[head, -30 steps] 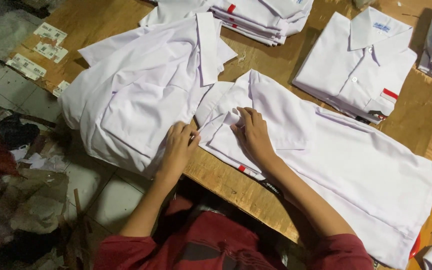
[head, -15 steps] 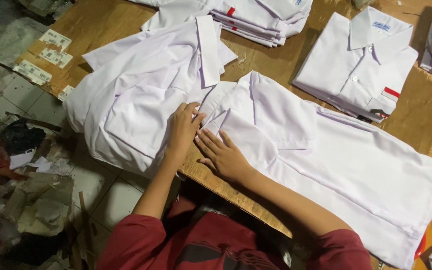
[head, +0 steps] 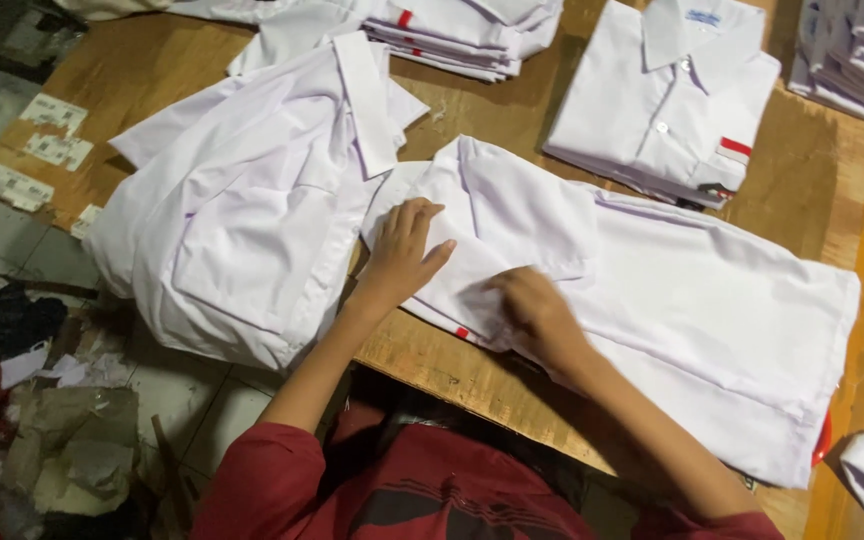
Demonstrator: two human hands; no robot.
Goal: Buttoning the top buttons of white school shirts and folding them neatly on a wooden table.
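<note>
While both hands press flat on the white shirt [head: 652, 300] spread across the counter [head: 452, 370], neither grip closes on anything: the left hand [head: 402, 255] lies open-fingered by the collar, the right hand [head: 537, 315] palm-down, blurred, just beside it. A heap of shirts [head: 242, 220] lies left of the left hand.

Bare wooden table [head: 832, 190]: open strip at right of frame, and a patch at upper left. Obstacles: heaped white shirts [head: 242, 220] at left; folded shirt [head: 667, 100] at upper centre-right; shirt stacks at top [head: 462, 25] and upper right corner [head: 862, 55].
</note>
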